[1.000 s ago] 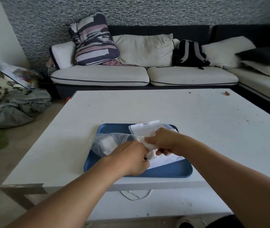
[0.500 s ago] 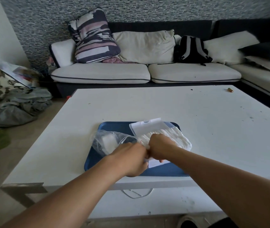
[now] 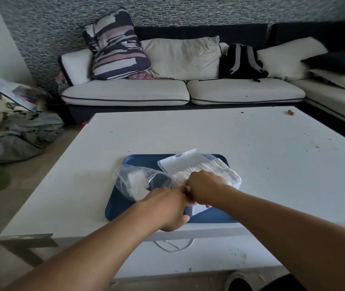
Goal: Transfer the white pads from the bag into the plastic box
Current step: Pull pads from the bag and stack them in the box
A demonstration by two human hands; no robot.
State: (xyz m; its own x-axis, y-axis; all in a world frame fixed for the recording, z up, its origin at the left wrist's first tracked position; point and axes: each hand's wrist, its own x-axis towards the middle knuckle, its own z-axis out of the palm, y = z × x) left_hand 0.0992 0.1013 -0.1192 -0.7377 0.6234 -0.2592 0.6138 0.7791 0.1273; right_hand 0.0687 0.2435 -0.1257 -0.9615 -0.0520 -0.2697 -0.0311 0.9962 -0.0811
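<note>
White pads (image 3: 213,175) already fill most of the plastic box (image 3: 190,162), a fanned, ruffled stack that rises above its rim and overhangs the right side, so I judge the transfer well past halfway. What is left sits in the clear bag (image 3: 138,181): a smaller white clump near its closed far end, visible through the crinkled film. The bag lies on its side just left of the box, both on the blue tray (image 3: 125,204) on the white worktop (image 3: 188,133).

My right hand (image 3: 205,187) rests on the near end of the stack, fingers curled down over it; whether it pinches pads or only presses them I cannot tell. My left hand (image 3: 167,208) is bunched at the bag's mouth, touching the right hand, but its fingertips are hidden, so I cannot tell if it holds the film.

The pads look thin, soft and loosely layered, likely to spill if the heap is nudged. The box lid stands open behind.
</note>
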